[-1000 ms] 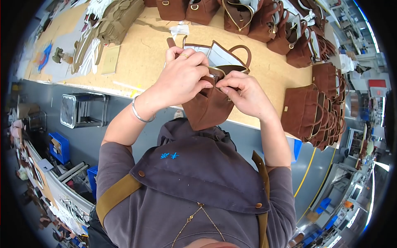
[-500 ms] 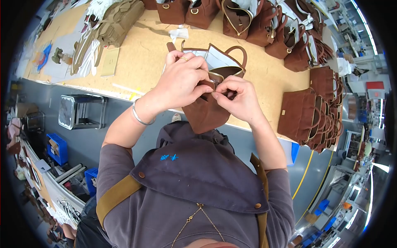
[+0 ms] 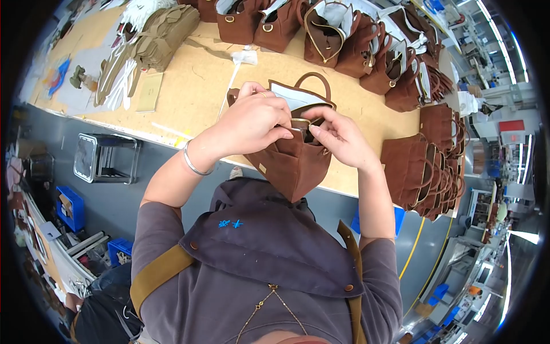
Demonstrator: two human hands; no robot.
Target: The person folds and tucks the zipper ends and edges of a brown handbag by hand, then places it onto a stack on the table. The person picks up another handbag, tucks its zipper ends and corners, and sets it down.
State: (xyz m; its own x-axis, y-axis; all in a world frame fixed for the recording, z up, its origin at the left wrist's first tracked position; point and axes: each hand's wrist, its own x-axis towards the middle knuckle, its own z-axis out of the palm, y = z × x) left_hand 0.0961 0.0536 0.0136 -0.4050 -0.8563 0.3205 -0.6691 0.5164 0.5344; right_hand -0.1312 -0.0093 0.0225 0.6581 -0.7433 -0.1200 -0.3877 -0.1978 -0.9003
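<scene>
A brown handbag (image 3: pixel 292 166) with a pale lining and a brass zip (image 3: pixel 299 121) hangs tilted over the table's near edge, its opening upward. My left hand (image 3: pixel 258 117) is closed on the bag's top edge, thumb on the near side. At the right of the opening, my right hand (image 3: pixel 339 135) has its thumb and curled fingers on the zip edge; some fingertips are hidden in the bag. One handle (image 3: pixel 315 83) stands up behind the hands.
Several brown handbags (image 3: pixel 278 26) line the table's (image 3: pixel 189 80) far side, and more lie stacked (image 3: pixel 404 172) at the right. Olive fabric pieces (image 3: pixel 163 37), white strips (image 3: pixel 123 86) and a yellowish card (image 3: pixel 149 92) lie to the left. A stool (image 3: pixel 106 157) stands below the table's edge.
The handbag has dropped a little towards me and shows more of its front. My right thumb and fingers have parted from their tight pinch beside my left hand and shifted right along the opening.
</scene>
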